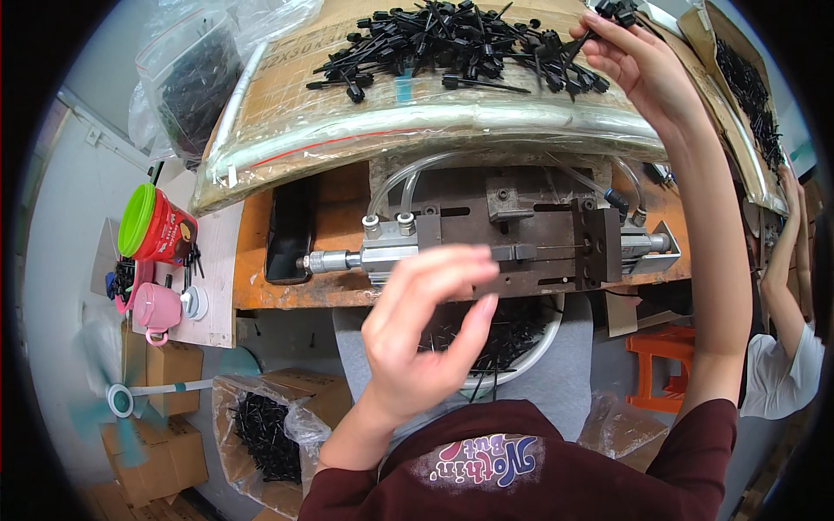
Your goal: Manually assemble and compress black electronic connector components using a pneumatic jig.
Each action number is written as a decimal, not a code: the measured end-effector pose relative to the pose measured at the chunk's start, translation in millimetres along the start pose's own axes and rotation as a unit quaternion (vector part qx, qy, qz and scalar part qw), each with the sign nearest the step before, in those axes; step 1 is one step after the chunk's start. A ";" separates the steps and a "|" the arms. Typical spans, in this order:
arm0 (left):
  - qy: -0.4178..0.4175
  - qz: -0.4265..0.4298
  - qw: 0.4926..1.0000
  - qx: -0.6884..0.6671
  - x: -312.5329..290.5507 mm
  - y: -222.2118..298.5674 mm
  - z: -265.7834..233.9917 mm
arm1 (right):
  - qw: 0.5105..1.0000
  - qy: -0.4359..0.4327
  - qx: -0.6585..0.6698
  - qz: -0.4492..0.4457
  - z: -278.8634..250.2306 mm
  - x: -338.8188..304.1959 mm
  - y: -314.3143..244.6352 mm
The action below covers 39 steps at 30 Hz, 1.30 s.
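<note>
My left hand (417, 334) is in front of a metal clamping fixture (504, 234), thumb and fingers apart, with nothing visible between them. Behind its fingertips, a dark part with a thin rod lies in the middle of the fixture. At the far right, my right hand (641, 68) is raised over a cardboard sheet (287, 104). Its thumb and fingers are closed on black stemmed plastic parts (618, 12); how many is hard to tell. Beside it spreads a pile of similar black parts (443, 43). A white basin (546, 347) with more of them sits on my lap, partly behind my left hand.
Clear air tubes (417, 165) run to the fixture. On the left are a red bucket (174, 227), a pink mug (158, 306) and a turning fan (120, 400). A lined box (265, 434) holds black parts. An orange stool (653, 365) and another person's arm (782, 260) are right.
</note>
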<state>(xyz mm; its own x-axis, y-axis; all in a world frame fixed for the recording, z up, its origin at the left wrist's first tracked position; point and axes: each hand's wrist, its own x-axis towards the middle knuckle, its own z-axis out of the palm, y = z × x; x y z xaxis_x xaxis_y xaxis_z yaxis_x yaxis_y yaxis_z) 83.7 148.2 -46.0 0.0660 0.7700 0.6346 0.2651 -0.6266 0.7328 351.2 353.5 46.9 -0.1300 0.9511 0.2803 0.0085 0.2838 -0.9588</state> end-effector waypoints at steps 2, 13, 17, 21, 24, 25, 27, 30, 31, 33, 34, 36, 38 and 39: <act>0.043 0.020 0.998 0.043 13.4 -5.0 5.9 | 0.999 -0.029 0.007 -0.018 -0.9 -5.4 11.0; 0.051 0.172 0.962 0.204 112.3 -58.3 47.2 | 0.997 -0.059 -0.057 -0.008 36.7 -39.0 18.4; 0.000 0.173 0.960 0.220 126.1 -58.4 49.8 | 0.998 -0.046 -0.035 -0.013 38.3 -46.9 20.1; 0.009 0.170 0.964 0.204 110.6 -41.1 41.4 | 0.999 -0.014 0.010 -0.038 37.6 -61.2 15.5; -0.008 0.136 0.978 0.160 79.1 -17.4 29.7 | 0.996 0.077 0.012 -0.052 40.4 -89.6 9.3; -0.027 0.128 0.982 0.138 66.2 -11.7 25.3 | 0.995 0.079 0.021 -0.055 33.7 -100.9 6.9; -0.073 0.075 0.987 0.125 37.6 0.7 19.7 | 0.991 0.100 0.049 -0.069 27.5 -123.0 5.2; -0.098 0.016 0.990 0.104 -4.6 -1.7 21.7 | 0.991 0.086 0.074 -0.066 36.4 -152.3 7.3; -0.116 0.017 0.984 0.137 -13.8 -5.7 22.9 | 0.991 0.079 0.089 -0.059 36.4 -161.0 9.5; -0.131 0.045 0.969 0.204 -24.8 -19.7 30.0 | 0.991 0.081 0.104 -0.030 37.4 -175.5 17.9; -0.131 0.055 0.965 0.221 -26.5 -23.1 32.9 | 0.990 0.077 0.119 -0.015 38.5 -180.6 21.8; -0.131 0.075 0.956 0.253 -28.8 -27.7 38.3 | 0.984 0.111 0.133 0.035 46.0 -190.2 24.9; -0.130 0.077 0.947 0.282 -28.9 -26.2 42.7 | 0.982 0.108 0.146 0.045 48.4 -197.6 26.8; -0.130 0.077 0.943 0.296 -28.5 -25.2 43.7 | 0.981 0.106 0.153 0.050 49.4 -200.9 26.9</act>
<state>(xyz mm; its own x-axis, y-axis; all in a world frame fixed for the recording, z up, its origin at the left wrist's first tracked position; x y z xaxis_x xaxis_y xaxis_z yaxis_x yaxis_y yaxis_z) 117.2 147.3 -93.3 0.3614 0.7266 0.5844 0.7190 -0.6162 0.3215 328.6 164.0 -37.4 0.0665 0.9856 0.1554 -0.2908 0.1682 -0.9419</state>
